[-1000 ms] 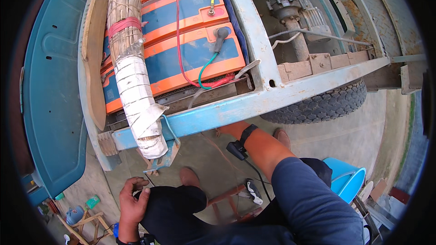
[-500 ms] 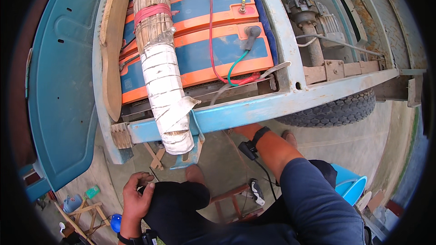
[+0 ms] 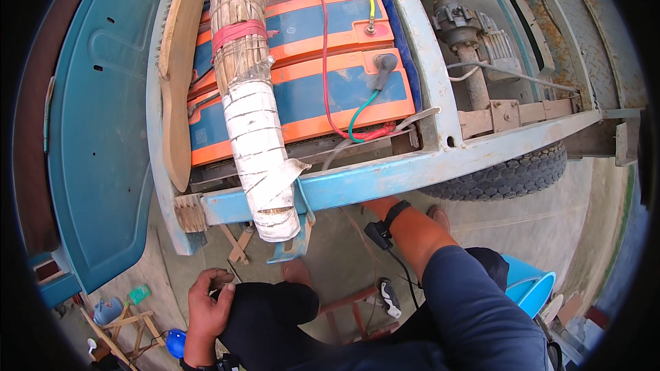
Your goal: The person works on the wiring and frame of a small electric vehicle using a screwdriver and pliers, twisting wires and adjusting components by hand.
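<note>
My left hand [image 3: 208, 302] is at the lower left beside my knee, its fingers curled and the thumb bent toward them. A thin dark strip shows just past the fingers, and I cannot make out whether they hold it. My right arm [image 3: 416, 233] reaches forward under the pale blue metal frame [image 3: 350, 182]. Only the wrist end of my right hand [image 3: 375, 206] shows there; its fingers are hidden behind the bar. Above, a straw broom's bundled handle [image 3: 256, 144], wrapped in white tape, and a wooden-handled brush [image 3: 177, 89] lie over orange and blue batteries [image 3: 330, 86].
A blue panel [image 3: 100, 137] stands at the left. Red, green and yellow cables [image 3: 362, 113] run over the batteries. Under the frame at the right is a tyre [image 3: 502, 175]. Below are a red metal stand [image 3: 359, 312], a grey and black tool [image 3: 389, 297] and a blue bucket [image 3: 533, 285].
The view has shifted slightly, so the frame, broom and batteries sit a little lower and farther right. Both arms keep nearly the same pose.
</note>
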Demonstrator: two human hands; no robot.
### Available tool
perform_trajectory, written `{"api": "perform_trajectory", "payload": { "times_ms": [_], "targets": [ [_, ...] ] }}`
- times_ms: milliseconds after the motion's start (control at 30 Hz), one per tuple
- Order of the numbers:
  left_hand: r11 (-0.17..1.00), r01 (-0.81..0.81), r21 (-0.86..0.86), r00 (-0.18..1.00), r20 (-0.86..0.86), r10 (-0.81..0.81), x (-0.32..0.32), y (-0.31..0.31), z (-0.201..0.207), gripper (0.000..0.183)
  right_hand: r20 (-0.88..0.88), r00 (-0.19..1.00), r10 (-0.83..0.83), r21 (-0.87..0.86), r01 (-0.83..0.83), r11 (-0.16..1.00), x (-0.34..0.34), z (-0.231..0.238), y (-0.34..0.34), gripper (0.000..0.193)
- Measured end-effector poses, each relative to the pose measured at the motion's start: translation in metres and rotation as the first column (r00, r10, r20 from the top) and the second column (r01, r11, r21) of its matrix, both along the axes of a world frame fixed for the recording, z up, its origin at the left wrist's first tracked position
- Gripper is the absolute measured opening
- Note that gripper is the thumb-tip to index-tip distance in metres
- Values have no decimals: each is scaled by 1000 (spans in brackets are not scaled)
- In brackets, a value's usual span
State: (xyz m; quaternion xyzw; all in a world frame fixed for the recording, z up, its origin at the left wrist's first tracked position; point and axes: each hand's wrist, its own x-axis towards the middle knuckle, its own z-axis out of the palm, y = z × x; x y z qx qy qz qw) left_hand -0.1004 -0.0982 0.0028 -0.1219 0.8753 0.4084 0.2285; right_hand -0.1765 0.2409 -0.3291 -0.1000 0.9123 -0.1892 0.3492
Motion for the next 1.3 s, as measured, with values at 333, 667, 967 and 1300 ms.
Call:
{"api": "perform_trajectory", "payload": {
  "times_ms": [333, 667, 967, 1300],
  "targets": [
    [1000, 11, 13, 999, -33, -11, -3, 3, 1, 24, -127, 960, -250, 74, 261, 963, 5, -11, 49, 40],
    [1000, 13, -5, 1000, 2, -13, -4, 7, 3, 22, -177, 915, -363, 129, 387, 913, 18, -24, 75, 40],
    [1000, 23, -13, 1000, 13, -23, -10, 8, 1, 21, -195, 893, -405, 152, 436, 887, 34, -31, 80, 40],
    [1000, 25, 2, 1000, 6, -25, -13, 10, 0, 21, -228, 870, -436, 165, 476, 864, 43, -37, 83, 40]
  ]
}}
